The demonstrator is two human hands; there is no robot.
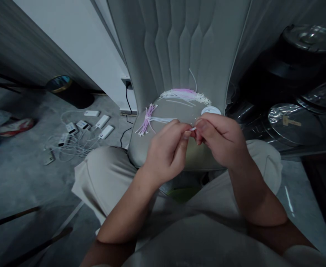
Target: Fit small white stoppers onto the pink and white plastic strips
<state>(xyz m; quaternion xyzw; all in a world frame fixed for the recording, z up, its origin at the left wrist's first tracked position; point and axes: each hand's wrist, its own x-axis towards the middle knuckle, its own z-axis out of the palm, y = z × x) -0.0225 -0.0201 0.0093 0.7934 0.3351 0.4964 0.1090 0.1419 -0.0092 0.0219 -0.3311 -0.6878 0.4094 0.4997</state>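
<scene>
My left hand (167, 150) and my right hand (221, 139) meet over the grey chair seat (179, 109), fingers pinched together. Between their fingertips is a small white strip (193, 128). A bundle of pink and white strips (149, 120) lies on the seat just left of my left hand. A longer heap of white and pink strips (186, 95) lies at the back of the seat. A white round spool (210, 110) sits on the seat just behind my right hand.
The chair's padded grey back (179, 44) rises ahead. On the floor to the left lie several white power banks with cables (79, 135). A shoe (13, 127) lies far left. Plastic-wrapped round things (290, 122) stand at the right. My knees flank the seat.
</scene>
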